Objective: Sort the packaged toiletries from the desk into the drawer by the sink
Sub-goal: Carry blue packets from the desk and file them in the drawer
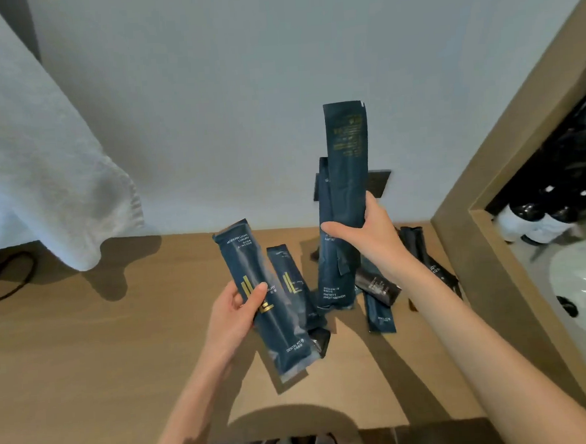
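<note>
My left hand [233,313] grips a long dark blue dental kit packet [253,275] with gold stripes, held over the wooden desk [103,336]. Higher up, my right hand [366,232] holds two or more long dark blue packets [345,170] stacked together and upright. Several more packaged toiletries lie on the desk below: a smaller blue packet [293,280], a blue one [379,314], a dark brown sachet [379,285], a small black packet [321,342] and dark packets [420,248] near the right frame. No drawer is in view.
A white towel [40,151] hangs at the left over the desk. A black cord [10,277] lies at the far left. A dark wall socket plate [380,182] sits behind the packets. At right, a wooden frame [462,211] borders a white sink [584,289] and dark bottles [541,213].
</note>
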Motion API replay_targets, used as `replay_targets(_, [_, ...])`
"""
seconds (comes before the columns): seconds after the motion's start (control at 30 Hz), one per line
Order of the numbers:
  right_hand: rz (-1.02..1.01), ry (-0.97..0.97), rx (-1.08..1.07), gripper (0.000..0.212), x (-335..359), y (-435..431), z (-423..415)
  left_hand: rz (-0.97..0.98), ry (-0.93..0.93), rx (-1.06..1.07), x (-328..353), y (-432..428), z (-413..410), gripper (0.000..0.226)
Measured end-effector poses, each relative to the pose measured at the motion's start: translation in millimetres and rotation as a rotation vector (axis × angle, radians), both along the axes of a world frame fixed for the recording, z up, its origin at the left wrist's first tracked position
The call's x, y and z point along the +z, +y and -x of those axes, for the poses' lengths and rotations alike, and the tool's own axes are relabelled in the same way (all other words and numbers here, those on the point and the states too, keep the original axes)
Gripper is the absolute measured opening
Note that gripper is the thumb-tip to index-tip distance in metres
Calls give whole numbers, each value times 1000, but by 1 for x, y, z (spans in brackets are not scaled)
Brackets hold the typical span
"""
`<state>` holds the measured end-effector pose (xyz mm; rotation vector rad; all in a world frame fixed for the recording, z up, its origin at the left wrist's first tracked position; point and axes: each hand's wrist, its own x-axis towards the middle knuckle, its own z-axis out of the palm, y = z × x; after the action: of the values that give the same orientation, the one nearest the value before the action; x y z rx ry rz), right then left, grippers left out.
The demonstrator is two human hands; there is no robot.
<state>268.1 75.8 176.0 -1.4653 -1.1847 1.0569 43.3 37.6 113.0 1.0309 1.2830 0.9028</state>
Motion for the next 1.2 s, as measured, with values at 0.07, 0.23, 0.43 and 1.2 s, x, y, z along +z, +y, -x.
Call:
replay_targets(0.07, [29, 8, -64, 57, -1, -32, -17, -16, 12, -82, 5, -4, -14, 22])
replay_targets(0.23, [70, -37, -258, 61, -10, -112, -64, -77, 55, -310, 14, -25, -65, 23])
replay_targets(0.43, [108, -11, -473, 56, -27, -210, -126, -151, 110, -599, 13, -78, -147, 30])
replay_targets(1.2, [89, 78, -932, 38, -16, -591, -451, -189, 7, -993, 19, -374, -546, 27])
